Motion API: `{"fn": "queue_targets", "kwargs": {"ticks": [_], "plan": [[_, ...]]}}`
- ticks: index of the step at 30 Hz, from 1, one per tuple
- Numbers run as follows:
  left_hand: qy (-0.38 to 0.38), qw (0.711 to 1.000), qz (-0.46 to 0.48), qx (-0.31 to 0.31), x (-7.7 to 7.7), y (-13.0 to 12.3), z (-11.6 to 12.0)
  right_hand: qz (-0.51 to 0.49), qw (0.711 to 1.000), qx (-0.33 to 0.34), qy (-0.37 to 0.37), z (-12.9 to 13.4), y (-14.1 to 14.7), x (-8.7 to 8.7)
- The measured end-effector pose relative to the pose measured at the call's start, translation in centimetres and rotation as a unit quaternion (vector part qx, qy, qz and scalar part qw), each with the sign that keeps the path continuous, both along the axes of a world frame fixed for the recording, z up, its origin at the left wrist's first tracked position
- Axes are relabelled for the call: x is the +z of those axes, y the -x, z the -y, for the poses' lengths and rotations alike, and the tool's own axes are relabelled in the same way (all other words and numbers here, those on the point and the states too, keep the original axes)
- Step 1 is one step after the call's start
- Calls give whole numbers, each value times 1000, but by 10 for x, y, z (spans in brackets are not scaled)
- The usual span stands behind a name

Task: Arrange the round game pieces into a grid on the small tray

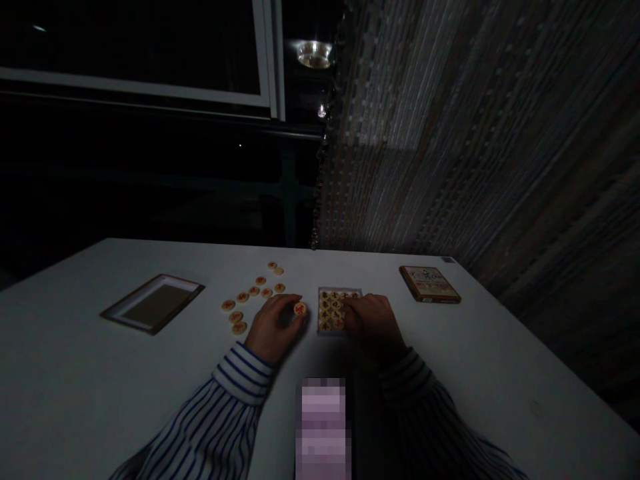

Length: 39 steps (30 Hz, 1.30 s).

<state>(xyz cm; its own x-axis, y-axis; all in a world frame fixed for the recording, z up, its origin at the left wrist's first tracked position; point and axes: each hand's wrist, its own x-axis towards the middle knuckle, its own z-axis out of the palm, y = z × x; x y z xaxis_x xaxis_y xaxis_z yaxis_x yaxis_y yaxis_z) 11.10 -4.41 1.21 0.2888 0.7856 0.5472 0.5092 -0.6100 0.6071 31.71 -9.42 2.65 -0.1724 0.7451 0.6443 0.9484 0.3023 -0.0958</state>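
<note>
My left hand (pixel 274 327) pinches a round wooden xiangqi piece (pixel 300 309) with a red character between thumb and forefinger, just left of the small box. That shallow white box (pixel 331 333) holds rows of pieces, mostly with dark characters and one red (pixel 338 324) in the front row. Over the box's right side, my right hand (pixel 373 323) has its fingers drawn together, fingertips at the pieces; whatever they grip is hidden. Loose red-marked pieces (pixel 254 291) lie scattered on the table, left of and beyond my left hand.
An open box lid or tray (pixel 155 303) lies at the left of the white table (pixel 165 400). A flat printed box (pixel 430 285) sits at the right. Behind the table hangs a string curtain (pixel 390 167). A pixelated patch covers the bottom middle.
</note>
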Motion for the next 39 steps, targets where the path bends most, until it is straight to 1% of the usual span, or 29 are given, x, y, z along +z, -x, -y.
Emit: {"fn": "queue_targets", "kwargs": {"ticks": [6,10,14,19,23,27,31,35,39], "plan": [[24,999,34,-12,3,-4,3,-1,1000,9,-4,0,-1,1],[30,999,37,-6,6,-5,5,-6,1000,10,-4,0,-1,0],[35,998,54,-5,7,-6,5,-8,1000,9,-8,0,0,0],[88,992,93,-10,7,-8,5,5,1000,6,-6,0,0,0],[149,980,133,-6,9,-11,7,17,1000,5,-10,-1,-1,-1],[214,958,190,-14,12,-13,9,22,1000,3,-3,-1,-1,-1],[244,944,222,-21,14,-15,10,6,1000,5,0,-1,0,1],[273,929,247,-30,11,-17,10,2,1000,7,1,-1,0,1],[281,928,240,-42,8,-18,9,20,1000,7,3,-1,0,0]]}}
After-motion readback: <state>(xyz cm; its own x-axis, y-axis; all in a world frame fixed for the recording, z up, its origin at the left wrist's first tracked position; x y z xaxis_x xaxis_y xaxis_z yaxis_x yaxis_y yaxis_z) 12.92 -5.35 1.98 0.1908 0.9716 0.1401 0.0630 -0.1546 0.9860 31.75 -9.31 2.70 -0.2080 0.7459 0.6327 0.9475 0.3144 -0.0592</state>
